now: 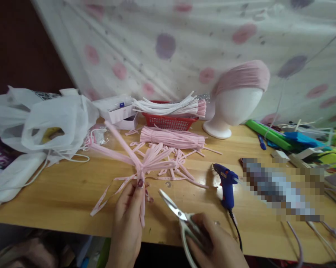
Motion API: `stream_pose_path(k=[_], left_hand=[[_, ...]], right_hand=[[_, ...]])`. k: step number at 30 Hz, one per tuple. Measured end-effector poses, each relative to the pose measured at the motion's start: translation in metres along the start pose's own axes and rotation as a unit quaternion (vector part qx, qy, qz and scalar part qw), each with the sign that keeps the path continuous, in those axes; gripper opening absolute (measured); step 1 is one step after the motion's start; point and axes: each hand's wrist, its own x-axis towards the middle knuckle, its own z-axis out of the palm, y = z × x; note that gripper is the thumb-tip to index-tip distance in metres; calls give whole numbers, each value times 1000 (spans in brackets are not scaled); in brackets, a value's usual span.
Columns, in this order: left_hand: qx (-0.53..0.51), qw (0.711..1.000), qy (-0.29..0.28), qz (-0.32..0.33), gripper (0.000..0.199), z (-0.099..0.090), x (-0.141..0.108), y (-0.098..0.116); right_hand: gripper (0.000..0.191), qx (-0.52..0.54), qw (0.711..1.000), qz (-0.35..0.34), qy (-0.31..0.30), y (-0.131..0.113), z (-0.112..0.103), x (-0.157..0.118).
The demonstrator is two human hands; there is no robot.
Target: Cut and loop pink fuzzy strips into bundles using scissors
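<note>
My left hand (pixel 130 206) pinches a cluster of pink pipe cleaners (pixel 141 163) upright above the table's front part; long stems and loops fan out from its top. In my right hand (pixel 212 238) is a pair of scissors (pixel 181 216), its blades together and pointing up and left toward the cluster, apart from it. Under the cluster lie more looped pink pieces (pixel 170 169) and a thin pink patterned ribbon (pixel 101 199). To the right of the scissors, a blue glue gun (pixel 225 182) lies on the wooden table (pixel 73 190).
Behind are a bundle of pink pipe cleaners (pixel 170 137), a red basket (pixel 170 122) with white stems on it, and a white foam head (pixel 237 106) wearing a pink band. A white plastic bag (pixel 58 119) stands left. Tools and cords crowd the right, with one blurred patch.
</note>
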Motion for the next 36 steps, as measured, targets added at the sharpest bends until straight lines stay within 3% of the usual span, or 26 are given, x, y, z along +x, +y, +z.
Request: stream_pose_path(k=[3, 5, 7, 9, 11, 14, 16, 18, 27, 36], left_hand=[[35, 998, -52, 0, 41, -8, 2, -3], [50, 995, -86, -18, 39, -11, -2, -6], [61, 990, -123, -39, 38, -12, -9, -7], [71, 982, -162, -60, 38, -9, -18, -7], [73, 972, -210, -80, 39, -4, -28, -6], [62, 956, -259, -124, 40, 5, -38, -2], [70, 954, -255, -145, 41, 10, -42, 0], [82, 952, -248, -159, 45, 12, -41, 1], [-3, 911, -323, -256, 40, 10, -21, -1], [-57, 898, -294, -322, 29, 9, -20, 3]], right_hand=[[12, -118, 986, -101, 51, -6, -8, 18], [11, -117, 983, -128, 56, -17, -12, 26], [21, -40, 994, -95, 44, -32, -13, 31], [38, 105, 994, -31, 14, -48, -9, 33], [52, 257, 966, 29, 14, -64, -1, 35], [53, 418, 891, 168, 58, -82, 12, 38], [52, 493, 835, 237, 66, -91, 15, 40], [55, 532, 804, 257, 62, -95, 16, 42], [62, 541, 820, 189, 6, -77, 16, 42], [62, 522, 825, 217, -7, -84, 8, 43]])
